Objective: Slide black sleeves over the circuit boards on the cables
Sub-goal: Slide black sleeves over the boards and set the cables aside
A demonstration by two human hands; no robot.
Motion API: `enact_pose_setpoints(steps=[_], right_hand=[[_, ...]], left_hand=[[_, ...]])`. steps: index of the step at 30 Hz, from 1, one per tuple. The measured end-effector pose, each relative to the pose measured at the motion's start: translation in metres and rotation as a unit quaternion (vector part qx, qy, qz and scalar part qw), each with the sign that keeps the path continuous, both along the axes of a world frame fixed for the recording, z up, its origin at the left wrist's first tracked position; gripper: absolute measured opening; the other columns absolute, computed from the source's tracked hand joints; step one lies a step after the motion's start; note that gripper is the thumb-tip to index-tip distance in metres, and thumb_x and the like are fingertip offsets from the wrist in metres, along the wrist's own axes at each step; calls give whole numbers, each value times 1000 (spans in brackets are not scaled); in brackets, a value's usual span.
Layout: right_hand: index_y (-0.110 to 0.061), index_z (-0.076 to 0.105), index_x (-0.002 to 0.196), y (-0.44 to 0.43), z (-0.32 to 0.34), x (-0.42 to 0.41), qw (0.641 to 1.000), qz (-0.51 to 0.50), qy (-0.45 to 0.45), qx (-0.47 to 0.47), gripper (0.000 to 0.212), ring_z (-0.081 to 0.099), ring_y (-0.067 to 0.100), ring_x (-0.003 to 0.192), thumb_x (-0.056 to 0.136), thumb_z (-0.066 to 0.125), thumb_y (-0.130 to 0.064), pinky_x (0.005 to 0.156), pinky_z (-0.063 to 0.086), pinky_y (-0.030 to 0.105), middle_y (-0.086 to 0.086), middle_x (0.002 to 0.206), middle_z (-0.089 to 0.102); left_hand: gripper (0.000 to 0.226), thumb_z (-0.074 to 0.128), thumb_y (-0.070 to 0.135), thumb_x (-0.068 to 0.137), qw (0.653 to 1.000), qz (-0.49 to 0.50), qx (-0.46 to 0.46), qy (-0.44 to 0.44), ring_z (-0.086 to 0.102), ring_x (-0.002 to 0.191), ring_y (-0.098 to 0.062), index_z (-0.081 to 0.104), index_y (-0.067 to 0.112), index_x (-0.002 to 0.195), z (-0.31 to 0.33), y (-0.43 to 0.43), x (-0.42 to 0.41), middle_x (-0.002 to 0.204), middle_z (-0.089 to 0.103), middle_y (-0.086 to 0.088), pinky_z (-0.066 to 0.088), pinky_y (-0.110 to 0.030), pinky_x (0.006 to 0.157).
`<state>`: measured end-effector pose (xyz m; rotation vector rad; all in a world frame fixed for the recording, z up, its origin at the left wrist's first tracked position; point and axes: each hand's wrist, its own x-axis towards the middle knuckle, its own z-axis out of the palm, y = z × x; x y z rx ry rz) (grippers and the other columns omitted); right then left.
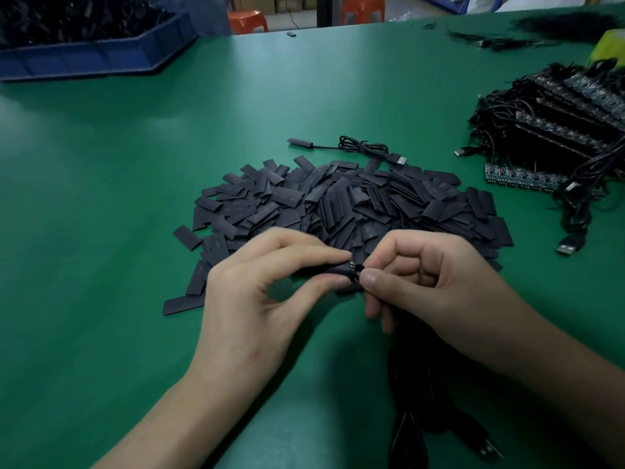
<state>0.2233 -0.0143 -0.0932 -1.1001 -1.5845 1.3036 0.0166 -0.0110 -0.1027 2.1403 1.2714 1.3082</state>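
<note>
Hands meet at the near edge of the pile of black sleeves, which lies on a green table.

Left hand: thumb and forefinger pinch 1 black sleeve. It is held roughly level, with 1 end pointing at the right hand.

Right hand: thumb and curled fingers pinch a black cable just at that end of the sleeve. The cable drops beneath the palm in a dark bundle on the near side of the pile.

Between the 2 sets of fingertips a short stretch of circuit board with small metallic parts shows. How far the board sits inside the sleeve cannot be told.

Just beyond the pile lies 1 coiled USB cable, with a black sleeve on its left end. Right of the pile stands a stack of circuit boards tangled with black USB leads, and several plugs trail toward the pile. Far left beyond the pile sits a blue bin holding dark parts. Past the table's far edge, beyond the pile, stand 2 orange stools.
</note>
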Motion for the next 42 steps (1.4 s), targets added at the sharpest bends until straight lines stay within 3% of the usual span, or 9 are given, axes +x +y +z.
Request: enact_pose_setpoints(steps=[5, 9, 12, 14, 19, 27, 35, 37, 42], right_hand=[[-18, 68, 85, -6, -3, -4, 987, -75, -50, 135, 12, 66, 17, 57, 96, 69, -13, 57, 54, 25, 2, 71, 71], [-18, 68, 85, -11, -3, -9, 969, -111, -97, 200, 9, 63, 19, 61, 93, 70, -19, 57, 53, 32, -1, 70, 68], [-16, 70, 84, -11, -4, -12, 962, -110, -124, 217, 10, 61, 20, 62, 94, 71, -17, 58, 50, 35, -1, 69, 65], [-17, 70, 85, -12, -4, -14, 962, -101, -139, 213, 11, 61, 19, 64, 95, 69, -19, 59, 50, 36, -2, 69, 65], [-19, 72, 89, -14, -1, -14, 968, -87, -128, 197, 9, 61, 18, 66, 93, 64, -19, 61, 50, 36, -2, 71, 65], [-18, 69, 94, -15, 0, -13, 990, -38, -54, 122, 7, 67, 20, 68, 93, 63, -20, 66, 55, 38, 0, 75, 71], [-18, 69, 94, -15, -1, -12, 994, -22, -34, 100, 8, 66, 12, 58, 96, 62, -21, 61, 49, 19, 0, 66, 70], [-17, 69, 94, -14, -1, -12, 995, -25, -25, 96, 8, 64, 11, 57, 94, 63, -22, 59, 49, 21, 3, 66, 68], [-19, 68, 96, -15, 1, -12, 996, 19, -40, 78, 10, 62, 32, 68, 92, 67, -28, 65, 50, 45, 7, 75, 68]], left_hand=[[27, 76, 38, 81, 997, 57, -10, -41, 64, 89, -5, 79, 31, 107, -2, -1, 4, 98, 65, 8, 46, -12, 82], [40, 79, 37, 76, 986, 22, -79, -145, 73, 96, -18, 76, 27, 116, -6, -1, 6, 103, 73, 8, 56, -23, 89], [54, 88, 37, 69, 973, -2, -132, -187, 73, 104, -13, 74, 26, 120, -9, 0, 7, 110, 77, 10, 55, -21, 92], [56, 94, 33, 68, 967, -17, -150, -205, 72, 106, -10, 73, 26, 120, -10, 1, 6, 112, 77, 12, 55, -20, 93], [52, 87, 35, 68, 958, -39, -146, -243, 71, 112, -13, 72, 27, 117, -7, 2, 6, 114, 77, 7, 55, -24, 96], [49, 87, 34, 75, 984, -5, -44, -174, 72, 109, -20, 70, 27, 120, -2, -2, 4, 115, 75, 8, 55, -27, 94], [43, 85, 32, 79, 986, -11, -22, -167, 72, 107, -23, 70, 24, 119, -3, -3, 3, 115, 75, 5, 55, -30, 94], [44, 85, 31, 79, 984, -12, -27, -175, 72, 107, -23, 70, 25, 119, -3, -3, 3, 115, 75, 5, 55, -30, 94], [44, 86, 33, 74, 968, -8, -61, -241, 74, 105, -23, 72, 28, 116, -4, -1, 3, 112, 77, 5, 56, -32, 93]])
